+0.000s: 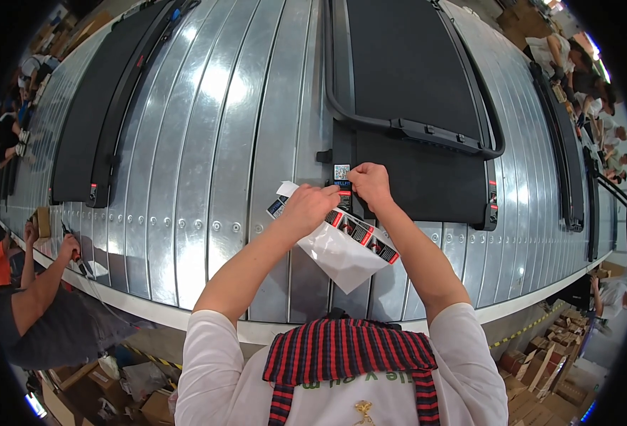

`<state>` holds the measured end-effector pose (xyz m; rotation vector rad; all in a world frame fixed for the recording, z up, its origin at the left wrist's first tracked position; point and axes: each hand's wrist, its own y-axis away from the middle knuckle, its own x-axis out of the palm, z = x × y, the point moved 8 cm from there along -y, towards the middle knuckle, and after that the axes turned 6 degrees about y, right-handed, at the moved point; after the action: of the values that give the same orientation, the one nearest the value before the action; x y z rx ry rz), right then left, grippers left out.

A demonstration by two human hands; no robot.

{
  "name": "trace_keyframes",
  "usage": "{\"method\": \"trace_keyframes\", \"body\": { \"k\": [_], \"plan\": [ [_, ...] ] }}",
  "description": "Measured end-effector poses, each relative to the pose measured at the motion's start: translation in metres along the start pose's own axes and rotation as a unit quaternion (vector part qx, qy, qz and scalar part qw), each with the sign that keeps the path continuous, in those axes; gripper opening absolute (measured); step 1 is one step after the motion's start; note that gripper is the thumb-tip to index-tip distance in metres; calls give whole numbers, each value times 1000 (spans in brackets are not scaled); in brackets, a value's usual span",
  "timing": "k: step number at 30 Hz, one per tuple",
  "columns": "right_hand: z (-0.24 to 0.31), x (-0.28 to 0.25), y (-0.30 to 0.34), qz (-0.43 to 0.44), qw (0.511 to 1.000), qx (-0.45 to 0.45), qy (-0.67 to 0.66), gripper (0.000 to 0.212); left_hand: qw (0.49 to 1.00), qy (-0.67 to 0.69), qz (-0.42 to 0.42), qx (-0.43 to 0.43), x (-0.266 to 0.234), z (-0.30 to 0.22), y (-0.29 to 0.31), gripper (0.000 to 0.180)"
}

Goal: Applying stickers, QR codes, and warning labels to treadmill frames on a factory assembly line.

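Note:
A black treadmill (413,160) lies flat ahead of me, its bent tube handrail (332,78) folded over the deck. At its near left corner is a narrow dark label (342,172) with a square printed code. My right hand (371,186) pinches the label's right edge; how much of it is stuck down cannot be made out. My left hand (305,210) is closed on white-backed sticker sheets (345,259), its fingertips reaching the label's lower part. Red and black stickers (361,233) show along the sheets' upper edge, and more sheet sticks out left of that hand.
The treadmill rests on a metal slatted conveyor (207,163) with a pale front rail (264,331). Another treadmill (90,106) lies left, and a further one (556,135) right. At the left, a co-worker's hand (70,247) holds an orange-handled tool. Cardboard boxes (540,369) stand below right.

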<state>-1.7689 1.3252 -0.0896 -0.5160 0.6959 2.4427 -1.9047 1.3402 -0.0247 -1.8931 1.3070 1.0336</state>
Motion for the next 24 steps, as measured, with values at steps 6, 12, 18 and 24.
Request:
{"method": "trace_keyframes", "body": {
  "k": [6, 12, 18, 24],
  "plan": [
    [21, -5, 1, 4, 986, -54, 155, 15, 1000, 5, -10, 1, -2, 0, 0, 11],
    [41, -17, 10, 7, 940, -58, 335, 17, 998, 12, -50, 20, -5, -2, 9, 8],
    [49, 29, 95, -75, 784, -481, 386, 36, 996, 16, 42, -83, -3, -1, 78, 12],
    [59, 35, 72, -69, 782, -425, 452, 54, 960, 207, 27, -188, -30, -24, 149, 17]
  ]
}}
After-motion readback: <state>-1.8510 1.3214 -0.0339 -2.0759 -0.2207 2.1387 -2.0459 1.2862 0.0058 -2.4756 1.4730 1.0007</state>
